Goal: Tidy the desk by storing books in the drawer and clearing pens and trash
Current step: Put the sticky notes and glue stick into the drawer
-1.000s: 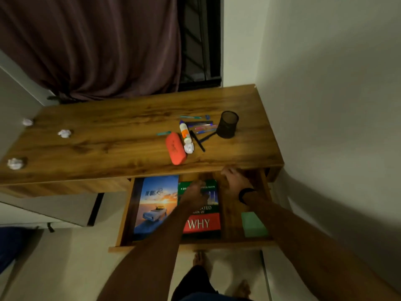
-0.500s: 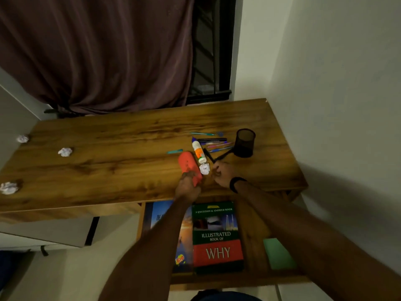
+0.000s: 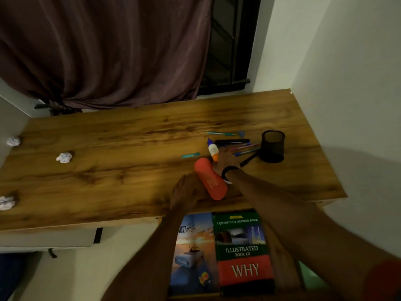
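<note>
- Judging by what lies where, you have the book step done: two books sit side by side in the open drawer below the tabletop.
- Your right hand reaches over the pens next to the glue bottle; whether it has hold of anything I cannot tell, since its fingers are blurred.
- Your left hand lies flat and open on the wood, touching the orange case, gripping nothing.
- Pens are scattered just beside the black mesh cup, which looks empty, so that step seems barely begun.
- Three crumpled paper balls remain at the far left, well apart from both hands.
- Closing the drawer is also left, I judge.
</note>
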